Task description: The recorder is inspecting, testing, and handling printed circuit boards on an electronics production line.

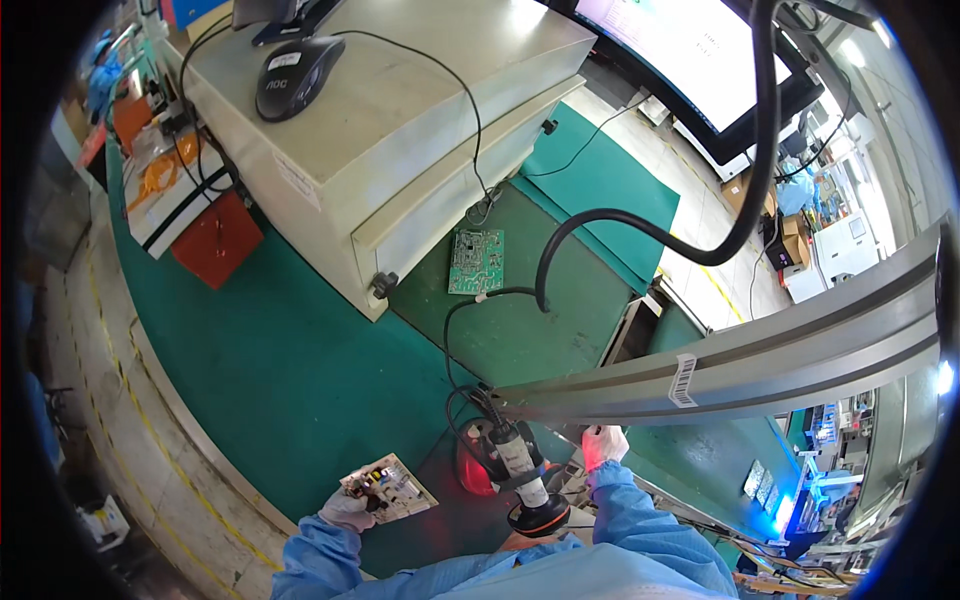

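My left hand (346, 511), in a whitish glove, grips the left edge of a circuit board (400, 490). The board's pale face is up, with dark and yellow parts crowded on its left side. My right hand (604, 446), also gloved, is closed just beyond the metal beam's lower edge; what it holds, if anything, is hidden. Between my hands a cylindrical camera-like device (522, 468) with a black lens end hangs, cables at its top and a red glow beside it. Farther off, a green circuit board (477, 262) lies solder side up on the green belt.
A thick silver beam (740, 350) crosses the right side. A black cable (690, 245) loops above the belt. A beige cabinet (400, 130) carries a computer mouse (298, 78); a lit monitor (700, 50) stands behind. A red box (217, 240) sits on the green mat (270, 360).
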